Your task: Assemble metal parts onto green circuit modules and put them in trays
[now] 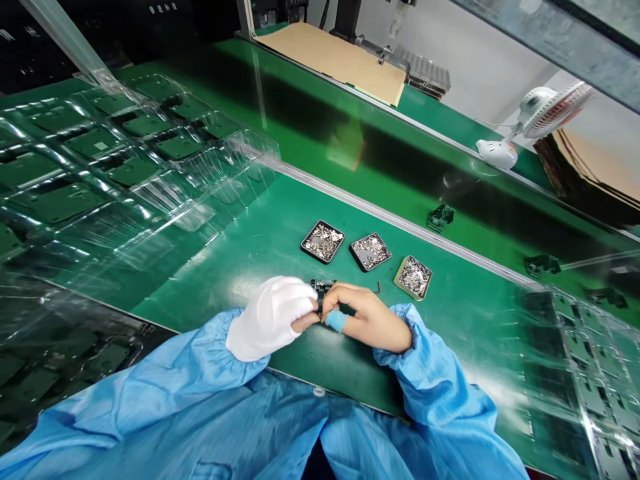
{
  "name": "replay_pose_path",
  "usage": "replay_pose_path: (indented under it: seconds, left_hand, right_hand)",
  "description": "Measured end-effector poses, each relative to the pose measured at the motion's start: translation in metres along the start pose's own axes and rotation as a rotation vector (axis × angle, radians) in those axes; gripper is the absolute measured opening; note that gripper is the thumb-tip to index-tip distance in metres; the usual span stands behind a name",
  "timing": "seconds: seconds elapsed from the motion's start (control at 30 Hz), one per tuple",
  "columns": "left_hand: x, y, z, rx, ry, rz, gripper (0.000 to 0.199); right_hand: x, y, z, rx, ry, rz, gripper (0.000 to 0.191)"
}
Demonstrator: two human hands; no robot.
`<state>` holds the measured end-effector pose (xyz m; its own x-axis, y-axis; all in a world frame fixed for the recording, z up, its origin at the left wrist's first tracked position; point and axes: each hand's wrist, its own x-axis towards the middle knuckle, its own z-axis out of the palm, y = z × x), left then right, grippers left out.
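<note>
My left hand point(275, 313), in a white glove with bare thumb and fingertips, is closed on the near left side of a small dark circuit board point(323, 287). From the other side, my right hand point(363, 313) pinches at the same board; a blue wrap circles its thumb. The fingertips of both hands meet at the near end of the board and cover much of it. Whether a tiny part is also between them, I cannot make out. Just beyond lie three small square trays of shiny metal parts: a left tray point(304, 247), a middle tray point(356, 257) and a right tray point(400, 280).
A small L-shaped tool point(379, 287) lies right of my right hand. Clear plastic blister trays point(200, 200) holding green boards are stacked at left, and another blister tray point(575, 373) stands at right. A metal rail point(360, 203) crosses behind the small trays, before a green belt with dark assemblies point(440, 217).
</note>
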<state>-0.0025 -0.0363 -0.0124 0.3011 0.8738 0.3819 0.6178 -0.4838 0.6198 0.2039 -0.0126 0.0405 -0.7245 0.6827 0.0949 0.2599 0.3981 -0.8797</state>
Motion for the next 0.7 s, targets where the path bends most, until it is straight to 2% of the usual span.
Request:
replay_pose_path:
  seconds: [0.07,0.13,0.2,0.27,0.47,0.7]
  left_hand:
    - [0.000,-0.003,0.006,-0.030,-0.001,0.047,0.051]
    - [0.002,-0.007,0.013,-0.063,-0.069,-0.016,0.069]
    - [0.003,-0.008,0.021,-0.113,-0.169,-0.106,0.063]
    - [0.004,-0.006,0.027,-0.160,-0.193,-0.152,0.051]
    - [0.006,0.001,0.026,-0.131,-0.114,-0.054,0.046]
    - [0.004,0.000,0.026,-0.003,-0.088,0.054,0.045]
  right_hand:
    - [-0.001,0.005,-0.005,-0.051,0.108,0.020,0.008]
    - [0.000,0.012,-0.008,-0.152,0.192,0.049,0.009]
    - [0.001,0.021,-0.008,-0.287,0.201,0.036,0.010]
    - [0.003,0.028,-0.005,-0.389,0.177,-0.020,0.010]
    - [0.005,0.035,0.003,-0.479,0.130,-0.066,0.011]
    - [0.003,0.034,0.005,-0.597,0.091,-0.105,0.015]
